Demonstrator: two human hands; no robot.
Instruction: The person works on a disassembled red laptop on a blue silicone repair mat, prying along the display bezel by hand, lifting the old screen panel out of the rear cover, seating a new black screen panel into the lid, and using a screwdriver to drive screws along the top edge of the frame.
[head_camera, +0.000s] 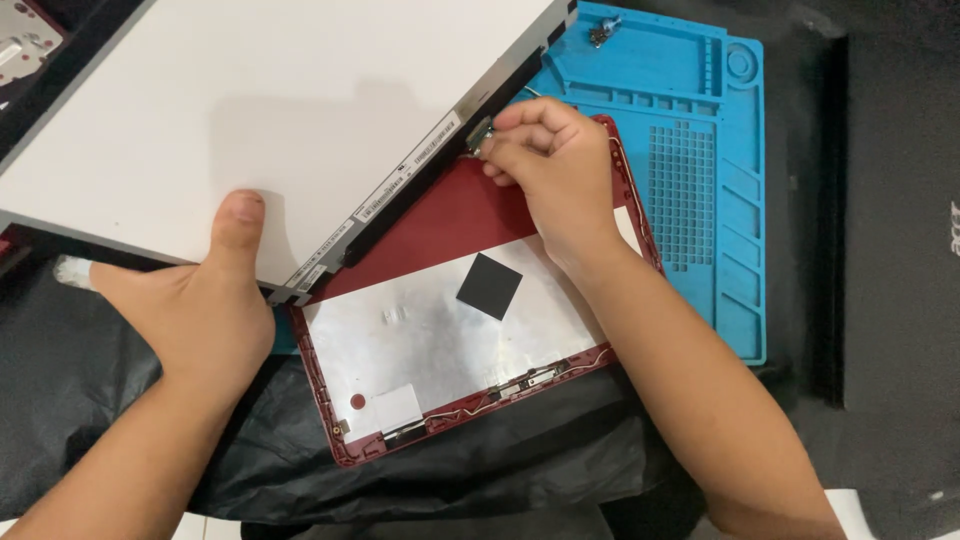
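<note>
A flat white display panel (250, 110) is lifted at an angle above a red laptop lid shell (440, 225) lined with silver foil and a black square pad. My left hand (205, 300) holds the panel's near corner, thumb on top of its white back. My right hand (545, 160) pinches a small connector with a thin cable (478, 135) at the panel's dark lower edge. The shell's far part is hidden under the panel.
A blue silicone work mat (700, 150) with trays and a grid lies under the shell's right side, with small screws in its top tray. Black cloth (450, 470) covers the table. Another dark device (900, 230) lies at the right edge.
</note>
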